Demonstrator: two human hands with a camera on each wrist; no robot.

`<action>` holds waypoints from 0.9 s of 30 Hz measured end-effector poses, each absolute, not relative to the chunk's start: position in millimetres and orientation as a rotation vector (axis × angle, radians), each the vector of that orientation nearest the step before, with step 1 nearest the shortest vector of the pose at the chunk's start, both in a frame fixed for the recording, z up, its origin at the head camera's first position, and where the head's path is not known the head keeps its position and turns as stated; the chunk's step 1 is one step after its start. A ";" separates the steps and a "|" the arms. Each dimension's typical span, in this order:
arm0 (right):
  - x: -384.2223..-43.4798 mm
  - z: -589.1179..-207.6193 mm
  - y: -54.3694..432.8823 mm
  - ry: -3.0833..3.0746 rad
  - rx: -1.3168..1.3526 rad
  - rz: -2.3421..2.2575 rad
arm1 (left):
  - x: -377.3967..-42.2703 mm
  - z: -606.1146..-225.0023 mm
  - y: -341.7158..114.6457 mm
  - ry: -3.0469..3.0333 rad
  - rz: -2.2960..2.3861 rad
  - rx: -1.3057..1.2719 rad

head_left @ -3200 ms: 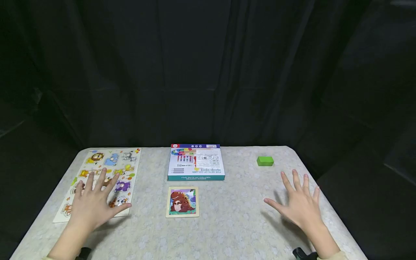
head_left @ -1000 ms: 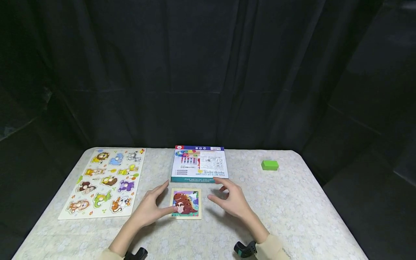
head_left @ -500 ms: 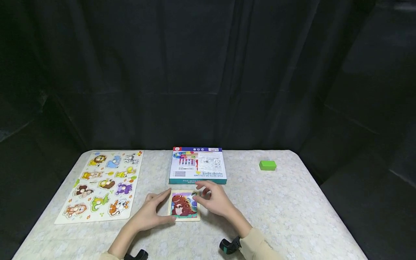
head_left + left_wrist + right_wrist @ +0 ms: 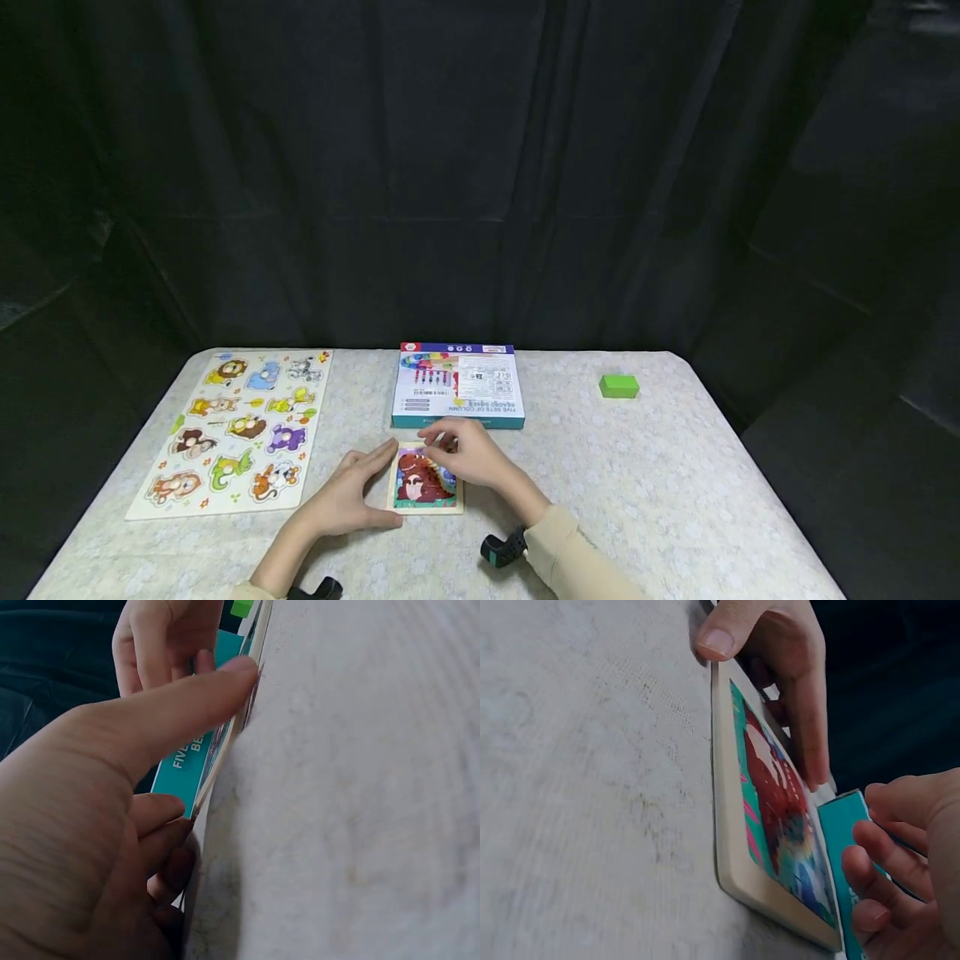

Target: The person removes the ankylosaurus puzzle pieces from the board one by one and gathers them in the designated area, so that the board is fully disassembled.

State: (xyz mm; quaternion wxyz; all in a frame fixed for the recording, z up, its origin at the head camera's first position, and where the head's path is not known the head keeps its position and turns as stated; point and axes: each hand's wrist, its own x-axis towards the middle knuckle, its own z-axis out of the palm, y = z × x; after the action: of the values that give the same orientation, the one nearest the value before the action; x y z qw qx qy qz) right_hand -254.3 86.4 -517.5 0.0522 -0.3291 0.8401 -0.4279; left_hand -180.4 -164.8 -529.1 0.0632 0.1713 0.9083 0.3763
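Observation:
A small square dinosaur puzzle (image 4: 422, 479) with a pale wooden frame lies flat on the table. My left hand (image 4: 341, 496) holds its left side, thumb at the near corner and forefinger at the far corner. That hand's thumb (image 4: 724, 637) shows right at the frame's end in the right wrist view. My right hand (image 4: 472, 454) is over the puzzle's upper right part, thumb and forefinger close together above the picture. In the right wrist view its fingers (image 4: 877, 862) are loosely bent beside the far edge, with nothing seen between them.
Just behind the puzzle lies a flat bead-set box (image 4: 457, 387) with a teal side. To the left is a large animal peg puzzle board (image 4: 247, 512). A green block (image 4: 618, 386) stands at the back right. Black cloth (image 4: 480, 175) hangs behind the table.
From spread apart over the table's two sides, both hands have come to the small puzzle. Lately the left settled at its left side, while the right moved leftward over its upper part.

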 end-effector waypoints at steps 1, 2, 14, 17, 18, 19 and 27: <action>-255.4 -518.5 84.6 2.547 -0.993 -1.294 | -180.4 -529.9 -164.7 2.750 1.132 0.524; -256.4 -519.5 83.1 2.540 -0.985 -1.289 | -180.5 -530.9 -164.5 2.759 1.126 0.531; -261.0 -529.0 70.0 2.578 -1.012 -1.131 | -181.2 -533.9 -163.1 2.790 1.135 0.530; -261.1 -528.5 65.8 2.622 -1.067 -1.015 | -181.2 -533.2 -163.7 2.807 1.125 0.543; -260.9 -527.7 64.4 2.632 -1.074 -0.986 | -181.2 -533.2 -164.0 2.816 1.116 0.549; -260.6 -526.9 63.2 2.641 -1.075 -0.964 | -181.2 -533.3 -164.3 2.825 1.107 0.557; -260.2 -521.7 56.6 2.654 -0.994 -0.867 | -178.7 -533.7 -165.4 2.855 1.073 0.581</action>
State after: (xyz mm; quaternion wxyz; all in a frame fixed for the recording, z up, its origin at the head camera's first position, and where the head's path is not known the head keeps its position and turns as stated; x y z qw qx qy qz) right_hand -260.2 56.6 -521.7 0.0891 -0.3340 0.8920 -0.2914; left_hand -178.7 -165.4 -533.7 0.0185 0.1871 0.9194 0.3454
